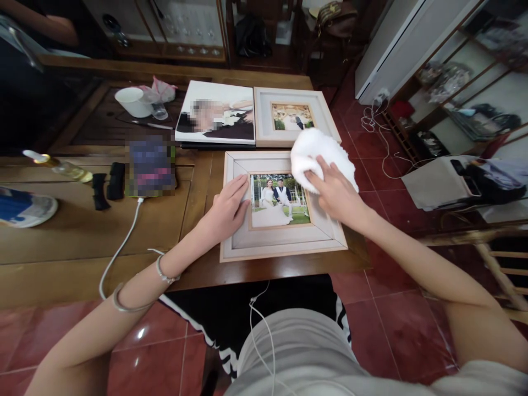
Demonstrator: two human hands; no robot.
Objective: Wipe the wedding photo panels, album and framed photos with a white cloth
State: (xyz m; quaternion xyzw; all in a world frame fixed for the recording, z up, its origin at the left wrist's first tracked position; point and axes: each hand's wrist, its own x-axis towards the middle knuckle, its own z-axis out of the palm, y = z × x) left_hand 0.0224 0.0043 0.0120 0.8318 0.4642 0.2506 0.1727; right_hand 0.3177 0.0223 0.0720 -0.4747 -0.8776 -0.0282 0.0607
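Note:
A pale picture frame with a wide border lies flat near the table's front edge. Inside it is a photo of two people seated outdoors. My left hand rests flat on the frame's left border, fingers stretched out and touching the photo's edge. At the frame's upper right corner, my right hand grips a fluffy white cloth. The cloth covers that corner and hangs past the right side. Part of my right fingers is sunk into the cloth.
Behind stand a second framed photo and a photo panel. To the left are a phone on a white cable, a dropper bottle, two black pieces and a white cup. Another person's arm shows at upper left.

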